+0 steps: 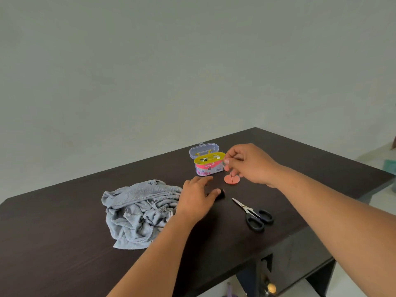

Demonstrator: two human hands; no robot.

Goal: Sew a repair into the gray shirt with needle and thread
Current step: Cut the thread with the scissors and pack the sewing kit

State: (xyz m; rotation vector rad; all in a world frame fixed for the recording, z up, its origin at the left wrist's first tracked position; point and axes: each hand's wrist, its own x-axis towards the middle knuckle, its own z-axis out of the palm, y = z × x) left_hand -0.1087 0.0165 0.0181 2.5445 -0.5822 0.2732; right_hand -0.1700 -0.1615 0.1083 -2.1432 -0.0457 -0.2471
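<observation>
Left grip [198,195] flat, fingers spread, right grip [248,162] pinching, raised

Single head-worn wide-angle view, angled forward and down over the dark brown wooden table [64,221], close range; pale wall fills upper half.

Soft, even, diffuse light fills the scene, with only faint shadows. The left hand [197,198] shows slight motion blur. Wide-angle distortion bends the table [64,243] edges toward 3 and 9 o'clock.
</observation>
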